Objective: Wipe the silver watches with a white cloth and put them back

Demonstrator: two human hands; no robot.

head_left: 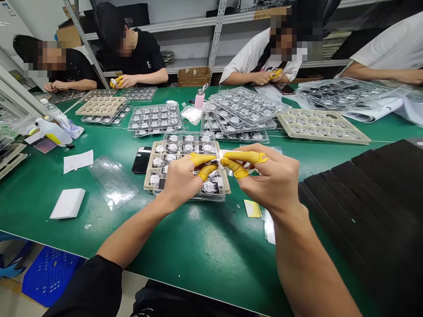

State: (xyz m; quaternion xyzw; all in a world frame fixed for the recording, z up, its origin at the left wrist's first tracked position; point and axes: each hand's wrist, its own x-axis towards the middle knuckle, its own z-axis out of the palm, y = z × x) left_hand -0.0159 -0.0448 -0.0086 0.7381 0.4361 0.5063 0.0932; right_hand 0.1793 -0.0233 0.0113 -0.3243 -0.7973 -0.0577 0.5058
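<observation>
My left hand, with yellow finger cots on thumb and forefinger, pinches a small dark flat part by its edge. Opposite it, my right hand also wears yellow finger cots and pinches a small white wipe against the part. The fingers hide most of both. Beneath my hands, a clear plastic tray of round black-and-white pieces rests on a beige tray. My hands are above the trays' right half.
A phone, clear plastic sheet and white block lie left. Tray stacks stand behind, with a pink pump bottle. Black sheets cover the right side. Several co-workers sit across the green table.
</observation>
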